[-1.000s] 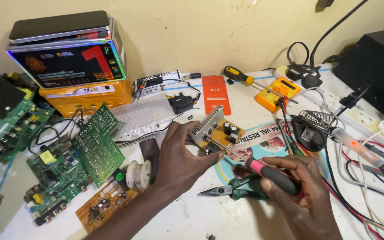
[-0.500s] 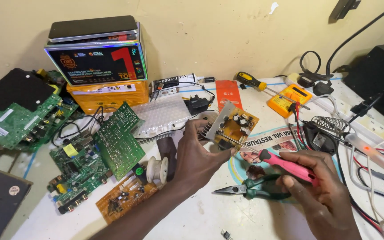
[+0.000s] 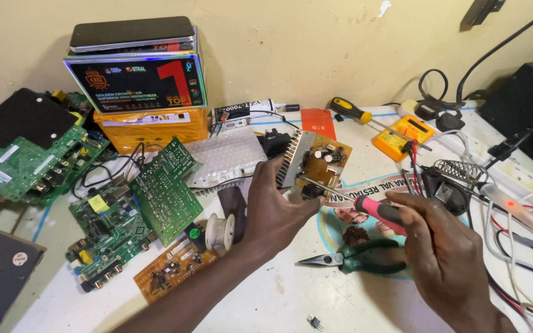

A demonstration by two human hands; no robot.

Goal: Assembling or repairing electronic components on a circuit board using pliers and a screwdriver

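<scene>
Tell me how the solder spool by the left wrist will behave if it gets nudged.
The solder spool lies with a round flange facing the camera, so it may well roll. It looks small yet probably heavy for its size. Its smooth flanges could slip in the fingers.

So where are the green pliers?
In the head view, the green pliers lie on the table, right of centre, just below the right hand.

Bright, even, warm light; soft shadows; sharp focus, slight wide-angle edge distortion.
</scene>
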